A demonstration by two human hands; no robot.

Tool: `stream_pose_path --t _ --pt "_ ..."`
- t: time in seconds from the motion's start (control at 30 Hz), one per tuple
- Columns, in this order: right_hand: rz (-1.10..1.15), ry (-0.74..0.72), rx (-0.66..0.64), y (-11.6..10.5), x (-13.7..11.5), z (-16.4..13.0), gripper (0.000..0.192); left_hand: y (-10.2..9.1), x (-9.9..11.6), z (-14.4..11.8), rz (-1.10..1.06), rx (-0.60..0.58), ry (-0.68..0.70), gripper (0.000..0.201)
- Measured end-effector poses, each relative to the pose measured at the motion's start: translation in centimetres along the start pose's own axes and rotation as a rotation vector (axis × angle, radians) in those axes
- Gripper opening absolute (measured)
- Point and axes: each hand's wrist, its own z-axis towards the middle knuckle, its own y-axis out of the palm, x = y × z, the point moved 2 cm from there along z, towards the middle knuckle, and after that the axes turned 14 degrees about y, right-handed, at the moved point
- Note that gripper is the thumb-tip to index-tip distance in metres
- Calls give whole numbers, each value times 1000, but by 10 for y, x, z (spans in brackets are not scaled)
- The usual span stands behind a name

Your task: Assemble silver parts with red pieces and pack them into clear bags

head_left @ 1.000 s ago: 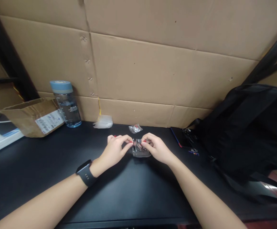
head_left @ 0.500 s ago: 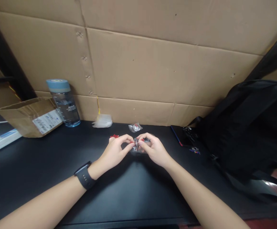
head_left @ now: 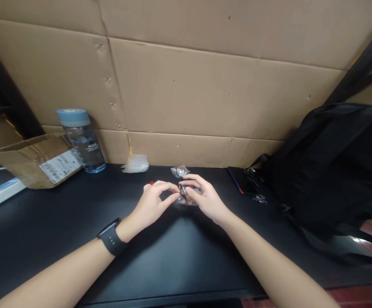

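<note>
Over the black table, my left hand [head_left: 155, 197] pinches the left side of a small dark, shiny, disc-like piece [head_left: 183, 192] between thumb and index finger. A bit of red shows at its fingertips. My right hand [head_left: 205, 199] is on the other side of the same piece, thumb bent in, its upper fingers raised slightly away. Fingers hide much of the piece, so its exact kind is unclear. Clear plastic wrapping [head_left: 186, 202] with glints lies just under the fingertips. A red item [head_left: 152, 183] shows partly behind my left knuckles. Beyond my hands lies a small clear packet [head_left: 180, 171] with something round inside.
A stack of clear plastic bags [head_left: 136, 164] lies by the cardboard wall. To the left stand a blue-lidded water bottle [head_left: 88, 147] and a brown paper bag [head_left: 28, 162]. A dark phone-like object [head_left: 242, 180], a keyring [head_left: 261, 199] and a black backpack [head_left: 330, 171] are on the right.
My right index finger has lifted and straightened away from the piece, toward the packet behind. The view has shifted slightly; my left hand keeps its pinch.
</note>
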Motion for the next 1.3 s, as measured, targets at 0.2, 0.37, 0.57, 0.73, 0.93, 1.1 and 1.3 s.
stream_pose_path --t 0.2,0.37,0.57,0.73,0.93,1.1,1.3 --pt "-52 15 -43 -1 -2 -1 42 -2 2 1 8 24 -6 11" --pt "40 76 -29 -2 -4 -1 42 0 3 0 9 9 -16 12" --pt "10 94 -31 -3 -7 -4 54 1 2 1 4 -26 -23 15" --pt "1 64 9 -7 -9 -3 59 5 -11 -1 -108 -51 -130 23" --pt "-188 -83 190 -28 -13 5 48 6 -13 -4 -21 -281 65 18" --pt "-428 -141 312 -45 -16 6 42 10 1 -10 31 -502 139 21" --pt "-884 -261 89 -49 -41 -15 32 12 6 -21 148 -607 176 37"
